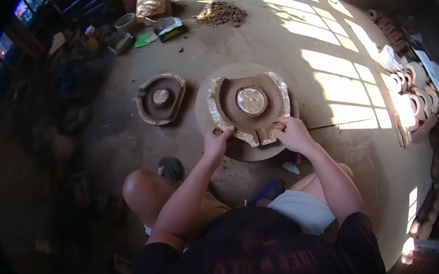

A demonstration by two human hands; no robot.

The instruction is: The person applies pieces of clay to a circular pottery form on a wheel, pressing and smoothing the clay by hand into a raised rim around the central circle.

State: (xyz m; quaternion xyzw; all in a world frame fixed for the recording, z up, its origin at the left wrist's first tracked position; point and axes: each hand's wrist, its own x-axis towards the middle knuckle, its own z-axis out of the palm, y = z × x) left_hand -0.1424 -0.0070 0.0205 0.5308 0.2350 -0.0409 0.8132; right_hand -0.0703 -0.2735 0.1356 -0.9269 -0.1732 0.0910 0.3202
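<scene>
Left hand [216, 142] pinching near-left edge of clay mould [251, 107], fingers curled on rim. Right hand [293, 133] gripping near-right edge by front notch. Mould sits on round board [210, 98], on floor just ahead of knees. Looks heavy, stiff, damp clay inside soft; edges likely crumbly, so hold low under thick rim, both sides. Count: one mould in hand, one round disc [251, 101] at centre. Further left, second mould [161, 98], apart. Far right, row of stacked clay pieces [412, 90]; too many to count.
</scene>
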